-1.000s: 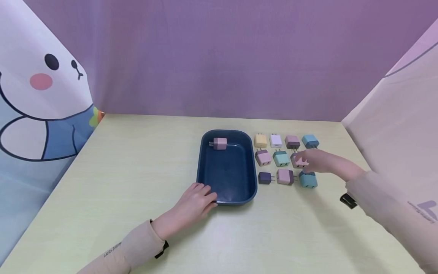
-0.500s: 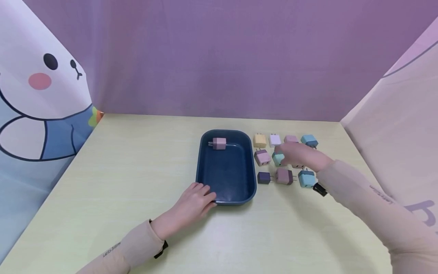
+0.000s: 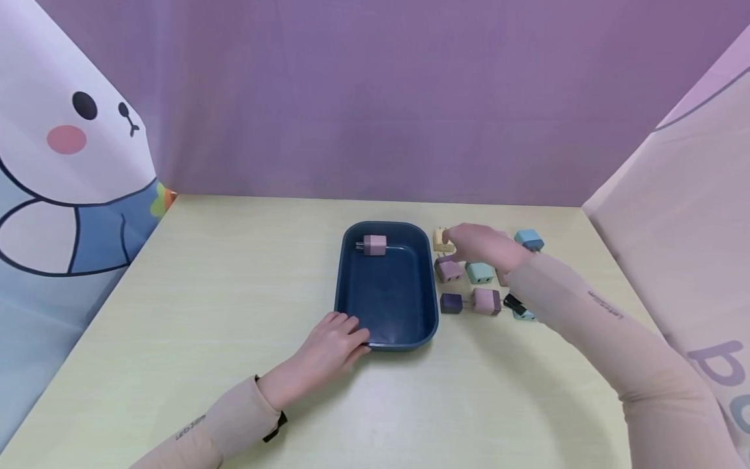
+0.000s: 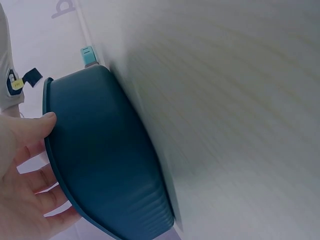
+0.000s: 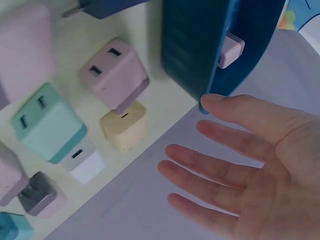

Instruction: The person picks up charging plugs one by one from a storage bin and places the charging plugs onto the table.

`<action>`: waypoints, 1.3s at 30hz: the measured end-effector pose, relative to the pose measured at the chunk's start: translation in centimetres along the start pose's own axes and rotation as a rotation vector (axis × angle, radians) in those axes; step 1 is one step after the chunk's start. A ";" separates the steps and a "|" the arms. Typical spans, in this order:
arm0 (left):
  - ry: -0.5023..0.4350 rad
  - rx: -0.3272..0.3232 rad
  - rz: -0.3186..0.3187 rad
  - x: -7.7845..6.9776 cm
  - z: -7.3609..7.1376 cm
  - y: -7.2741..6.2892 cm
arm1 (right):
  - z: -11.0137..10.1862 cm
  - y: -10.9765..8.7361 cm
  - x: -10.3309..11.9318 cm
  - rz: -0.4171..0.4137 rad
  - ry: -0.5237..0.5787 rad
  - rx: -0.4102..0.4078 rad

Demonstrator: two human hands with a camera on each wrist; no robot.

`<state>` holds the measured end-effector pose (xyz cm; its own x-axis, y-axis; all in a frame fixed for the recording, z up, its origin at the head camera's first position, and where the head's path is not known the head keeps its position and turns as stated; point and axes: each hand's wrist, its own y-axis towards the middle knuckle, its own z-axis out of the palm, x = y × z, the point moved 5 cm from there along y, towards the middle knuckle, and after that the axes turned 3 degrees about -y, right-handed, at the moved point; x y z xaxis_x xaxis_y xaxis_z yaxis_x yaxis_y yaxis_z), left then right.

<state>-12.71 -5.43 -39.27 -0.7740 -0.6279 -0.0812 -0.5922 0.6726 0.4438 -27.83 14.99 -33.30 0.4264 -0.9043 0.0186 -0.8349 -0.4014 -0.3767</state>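
Observation:
A dark blue tray point(image 3: 346, 286) stands on the table, with one pink plug charger point(image 3: 375, 245) lying at its far end. My left hand point(image 3: 328, 345) grips the tray's near left corner; in the left wrist view its thumb point(image 4: 35, 126) lies against the outside of the rim. To the right of the tray my right hand point(image 3: 483, 246) hovers over the back of several plug chargers, nearest the yellow charger point(image 3: 441, 240). In the right wrist view its fingers point(image 5: 215, 172) are extended and hold nothing. A white charger point(image 5: 89, 167) shows there, but the hand hides it in the head view.
Pink-purple point(image 3: 449, 270), mint point(image 3: 480, 273), dark purple point(image 3: 451, 303) and blue point(image 3: 529, 239) chargers lie in rows close to the tray's right side. The right sleeve point(image 3: 574, 306) covers part of them. A purple curtain point(image 3: 375, 98) rises behind the table point(image 3: 234, 273).
My right hand has swept left and away from me over the chargers, from the right end of the middle row to beside the yellow charger. My left hand has stayed on the tray.

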 end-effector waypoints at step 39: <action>0.016 0.025 -0.014 0.1 0.2 0.0 | -2.6 6.2 8.1 -0.113 -0.036 -0.038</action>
<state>-12.85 -5.45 -39.51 -0.7620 -0.6434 -0.0734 -0.6086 0.6728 0.4206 -30.45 4.82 -33.06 0.5300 -0.8476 0.0248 -0.7932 -0.5059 -0.3390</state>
